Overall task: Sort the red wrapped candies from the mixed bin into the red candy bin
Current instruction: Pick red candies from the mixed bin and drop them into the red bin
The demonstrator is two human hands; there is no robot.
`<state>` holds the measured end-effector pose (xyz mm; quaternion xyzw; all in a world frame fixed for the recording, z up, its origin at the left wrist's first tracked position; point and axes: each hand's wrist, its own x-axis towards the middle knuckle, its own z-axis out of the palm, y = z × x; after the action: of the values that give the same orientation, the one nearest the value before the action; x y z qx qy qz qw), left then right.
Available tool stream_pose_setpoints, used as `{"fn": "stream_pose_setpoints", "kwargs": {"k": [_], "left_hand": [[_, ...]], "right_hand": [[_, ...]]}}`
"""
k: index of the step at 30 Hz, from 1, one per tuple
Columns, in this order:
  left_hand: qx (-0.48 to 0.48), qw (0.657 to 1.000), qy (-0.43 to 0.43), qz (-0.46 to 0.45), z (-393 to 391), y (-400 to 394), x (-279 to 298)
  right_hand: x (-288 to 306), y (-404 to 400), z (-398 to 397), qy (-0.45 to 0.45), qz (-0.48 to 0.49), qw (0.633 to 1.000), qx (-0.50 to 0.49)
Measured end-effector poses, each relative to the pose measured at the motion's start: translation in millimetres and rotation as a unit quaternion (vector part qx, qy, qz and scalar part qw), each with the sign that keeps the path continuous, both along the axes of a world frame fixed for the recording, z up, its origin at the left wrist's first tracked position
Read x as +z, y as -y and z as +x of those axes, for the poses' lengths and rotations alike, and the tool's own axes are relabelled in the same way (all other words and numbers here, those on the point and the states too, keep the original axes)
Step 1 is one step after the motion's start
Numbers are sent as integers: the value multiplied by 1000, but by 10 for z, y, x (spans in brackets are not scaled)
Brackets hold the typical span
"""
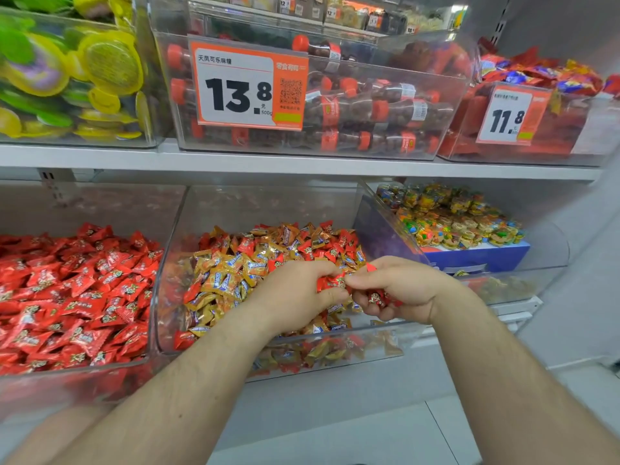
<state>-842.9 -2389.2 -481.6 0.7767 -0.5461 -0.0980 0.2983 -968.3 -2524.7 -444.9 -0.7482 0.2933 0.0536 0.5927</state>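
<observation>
The clear mixed bin [167, 290] in the middle of the lower shelf holds gold wrapped candies [231, 273] mingled with red wrapped candies [308, 246]. To its left the red candy bin [152, 297] is packed with red candies [77, 290]. Both hands are over the right front of the mixed bin. My left hand [295, 297] grips a red candy [330, 282] between thumb and fingers. My right hand [399, 290] touches that same candy with its thumb and cups more red candies [379, 298] in curled fingers.
A bin of small multicoloured candy cups [453, 219] stands to the right. Above the shelf board [302, 164] are a bin of cola-bottle sweets [369, 105] with a 13.8 price tag [248, 85], a bin of green and yellow sweets [67, 78] and a bin of red packets [523, 122].
</observation>
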Motion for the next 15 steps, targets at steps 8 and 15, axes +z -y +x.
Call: {"fn": "stream_pose_setpoints", "kwargs": {"k": [8, 15], "left_hand": [[124, 818, -515, -225, 143, -404, 436], [151, 629, -704, -292, 632, -1247, 656]], "right_hand": [[189, -248, 237, 111, 294, 936, -157], [355, -819, 610, 111, 365, 916, -127]]}}
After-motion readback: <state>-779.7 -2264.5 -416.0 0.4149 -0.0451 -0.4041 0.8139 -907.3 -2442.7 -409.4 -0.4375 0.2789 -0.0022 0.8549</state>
